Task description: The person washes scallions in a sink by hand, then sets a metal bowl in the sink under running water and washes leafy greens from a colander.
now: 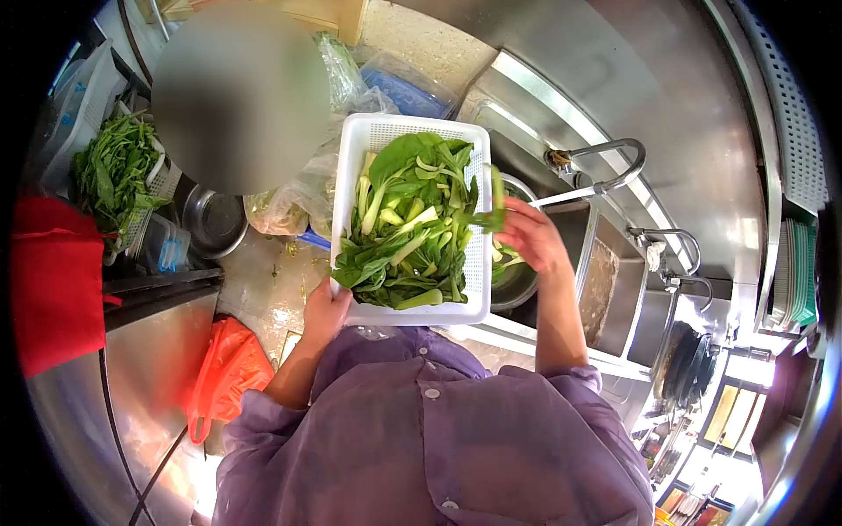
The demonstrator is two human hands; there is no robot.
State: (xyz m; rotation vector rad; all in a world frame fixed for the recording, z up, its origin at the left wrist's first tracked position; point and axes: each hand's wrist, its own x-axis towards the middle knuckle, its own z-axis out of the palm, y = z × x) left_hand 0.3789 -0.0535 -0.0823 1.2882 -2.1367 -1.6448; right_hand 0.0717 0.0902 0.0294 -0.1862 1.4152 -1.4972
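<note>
A white plastic basket (481, 272) full of bok choy (412, 219) is in front of my body. My left hand (327, 309) is closed on the basket's near left corner, thumb on the rim. At the right side of the basket, my right hand (533, 237) has its fingers closed on a bok choy leaf (493, 206), which hangs by the rim. Below my right hand, a metal bowl (517, 294) with some greens sits in the sink (574, 232); the basket and hand partly cover it.
Curved faucets (627, 162) reach over the sinks at the right. Plastic bags (289, 206) lie beyond the basket. At the left are another basket of leafy greens (118, 167), a metal pot (215, 223) and a red plastic bag (230, 368). A blurred round patch hides the upper left.
</note>
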